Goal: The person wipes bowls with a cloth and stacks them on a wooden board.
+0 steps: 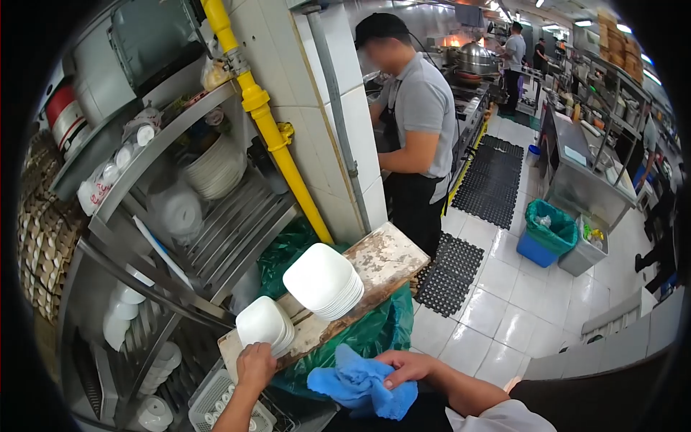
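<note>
My right hand [409, 369] is closed on a crumpled blue cloth [363, 381], held in front of my body. At the near end of a worn wooden board [389, 252], my left hand [256, 366] has its fingers curled at the edge of a short stack of square white dishes [263, 321]; its fingertips are partly hidden. A taller stack of larger square white dishes [322, 279] stands farther along the same board, apart from both hands.
Metal shelving [237, 223] with plates and bowls rises on the left. A yellow pipe [270, 133] runs down the wall. Green bin liner [345, 342] hangs under the board. A co-worker [417, 108] stands beyond the wall. A blue bin [543, 234] stands on the tiled floor.
</note>
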Demonstrator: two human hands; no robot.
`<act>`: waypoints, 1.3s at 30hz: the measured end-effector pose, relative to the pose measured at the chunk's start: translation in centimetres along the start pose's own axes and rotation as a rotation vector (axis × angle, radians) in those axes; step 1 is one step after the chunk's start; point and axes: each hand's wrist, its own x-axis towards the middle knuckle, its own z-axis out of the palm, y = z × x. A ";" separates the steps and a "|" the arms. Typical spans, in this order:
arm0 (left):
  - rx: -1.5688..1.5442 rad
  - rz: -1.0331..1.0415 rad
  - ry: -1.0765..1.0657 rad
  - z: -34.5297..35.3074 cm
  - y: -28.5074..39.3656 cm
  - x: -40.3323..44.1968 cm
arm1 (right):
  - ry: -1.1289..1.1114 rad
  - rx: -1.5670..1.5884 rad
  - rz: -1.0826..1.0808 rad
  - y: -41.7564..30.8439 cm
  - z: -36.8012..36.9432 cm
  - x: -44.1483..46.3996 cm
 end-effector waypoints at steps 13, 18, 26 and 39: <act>-0.583 -0.001 0.074 0.2 -1.3 0.0 | 0.058 -0.116 -0.086 -3.1 2.0 2.8; -1.238 -0.404 0.197 -3.2 3.4 -2.4 | 0.155 -0.494 -0.283 -4.2 5.3 5.1; -1.354 0.007 0.545 -4.9 10.7 -3.8 | 0.566 -1.145 -0.717 -7.5 11.6 13.1; -1.796 -0.039 0.539 -6.4 9.4 -3.1 | 0.470 -0.009 -0.248 0.4 4.0 12.3</act>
